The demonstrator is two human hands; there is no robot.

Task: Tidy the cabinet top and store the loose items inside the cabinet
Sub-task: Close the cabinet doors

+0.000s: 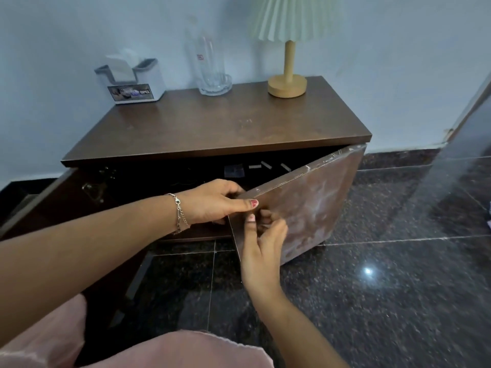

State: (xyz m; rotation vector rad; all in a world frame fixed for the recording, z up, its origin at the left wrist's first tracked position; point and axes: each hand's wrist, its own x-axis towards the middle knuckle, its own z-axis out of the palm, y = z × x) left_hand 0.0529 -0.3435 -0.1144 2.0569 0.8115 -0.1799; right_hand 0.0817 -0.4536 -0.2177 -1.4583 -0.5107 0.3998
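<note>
A low dark-brown cabinet [212,123] stands against the wall with both doors swung out. The right door [313,197] is worn and whitish on its outer face and stands half open. My left hand [212,203] grips the free top corner of that door, thumb on the outer face. Just below, my right hand [263,243] pinches the same door's free edge with its fingers curled. The left door [53,205] hangs open to the left. Inside the dark cabinet [186,176] lie a few small pale items, hard to make out.
On the cabinet top stand a white tissue holder [132,81] at the back left, a clear glass vase [212,67] in the middle back, and a wooden lamp [288,73] with a pleated shade. Dark polished floor tiles [385,261] lie around. My pink-clad knees [172,349] are below.
</note>
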